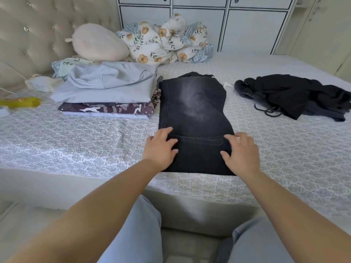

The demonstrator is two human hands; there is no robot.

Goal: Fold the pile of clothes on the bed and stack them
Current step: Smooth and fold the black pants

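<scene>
Low in the middle of the frame, the person's two hands rest on the near end of the black jeans, the left hand on the left edge and the right hand on the right edge, fingers spread and laid flat on the denim, neither grip clamped on anything. The jeans lie already folded into a long panel on the bed, with the long axis running away from the hands toward the upper middle of the frame. Both hands sit about equally near, so the coming fold probably means lifting this near end and carrying it straight away over the far end. To the left of the jeans, and just touching them, stands the folded stack. At the right of the frame, well apart, lies the unfolded black garment.
</scene>
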